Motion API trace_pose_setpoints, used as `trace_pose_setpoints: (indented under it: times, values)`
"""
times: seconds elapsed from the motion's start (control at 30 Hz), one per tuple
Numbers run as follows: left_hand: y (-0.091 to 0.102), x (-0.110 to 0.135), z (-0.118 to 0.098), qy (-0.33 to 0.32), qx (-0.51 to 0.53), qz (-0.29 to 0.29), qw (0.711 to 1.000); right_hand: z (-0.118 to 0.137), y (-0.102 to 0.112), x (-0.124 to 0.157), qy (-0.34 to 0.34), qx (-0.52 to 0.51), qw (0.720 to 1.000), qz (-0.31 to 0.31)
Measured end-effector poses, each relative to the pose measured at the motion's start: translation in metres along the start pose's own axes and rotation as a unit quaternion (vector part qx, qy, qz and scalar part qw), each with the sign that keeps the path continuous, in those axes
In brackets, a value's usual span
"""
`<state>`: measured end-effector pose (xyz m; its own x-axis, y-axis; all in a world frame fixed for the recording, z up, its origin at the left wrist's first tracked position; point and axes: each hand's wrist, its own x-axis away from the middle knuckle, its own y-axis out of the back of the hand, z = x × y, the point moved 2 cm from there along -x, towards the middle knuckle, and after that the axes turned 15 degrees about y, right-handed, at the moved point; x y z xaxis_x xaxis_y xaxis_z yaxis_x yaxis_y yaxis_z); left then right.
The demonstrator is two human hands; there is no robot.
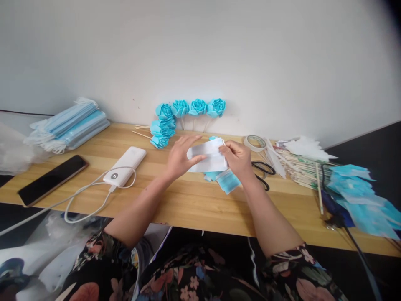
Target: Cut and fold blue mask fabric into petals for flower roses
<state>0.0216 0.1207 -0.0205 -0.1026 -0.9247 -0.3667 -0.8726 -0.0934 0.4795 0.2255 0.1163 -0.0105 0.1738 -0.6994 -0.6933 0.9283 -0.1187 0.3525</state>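
Note:
A flat face mask, its white side facing me, is pinched at its right edge by my right hand. My left hand is at the mask's left end, thumb and fingers spread apart, with the thumb lying over the white face. I cannot tell whether that thumb touches it. Under the mask, blue mask pieces lie on the wooden table. Just right of my right hand are black-handled scissors, partly hidden behind it.
Several blue flowers on sticks stand or lie by the wall. Stacked masks, a phone and a cabled white power bank occupy the left. Rightward are a tape roll, wooden sticks, a blue glue gun and blue pieces.

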Motion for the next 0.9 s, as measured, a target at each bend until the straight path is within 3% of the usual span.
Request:
trace_pose_setpoints:
  times: [0.1, 0.23, 0.33, 0.43, 0.5, 0.57, 0.67, 0.9]
  values:
    - [-0.002, 0.004, -0.004, 0.018, 0.041, 0.025, 0.999, 0.0, -0.005, 0.002, -0.015, -0.058, 0.998, 0.006]
    - [-0.007, 0.008, -0.003, 0.136, 0.119, 0.103, 0.978, -0.01, -0.015, 0.004, -0.097, -0.168, 0.979, -0.054]
    - [-0.01, 0.008, 0.002, 0.223, 0.221, 0.067, 0.947, -0.019, -0.025, 0.003, -0.199, -0.268, 0.939, -0.085]
    - [-0.013, 0.006, 0.009, 0.279, 0.346, 0.016, 0.896, -0.019, -0.034, 0.003, -0.255, -0.356, 0.899, -0.015]
    - [-0.015, 0.005, 0.014, 0.306, 0.391, 0.002, 0.868, -0.015, -0.039, 0.005, -0.259, -0.379, 0.888, 0.021]
    - [-0.019, 0.005, 0.017, 0.319, 0.403, 0.005, 0.857, -0.011, -0.042, 0.008, -0.249, -0.371, 0.894, 0.023]
    - [-0.026, 0.008, 0.019, 0.315, 0.387, 0.029, 0.866, -0.011, -0.044, 0.014, -0.229, -0.33, 0.916, -0.015]
    - [-0.033, 0.011, 0.018, 0.25, 0.275, 0.028, 0.928, -0.026, -0.038, 0.012, -0.232, -0.25, 0.933, -0.116]
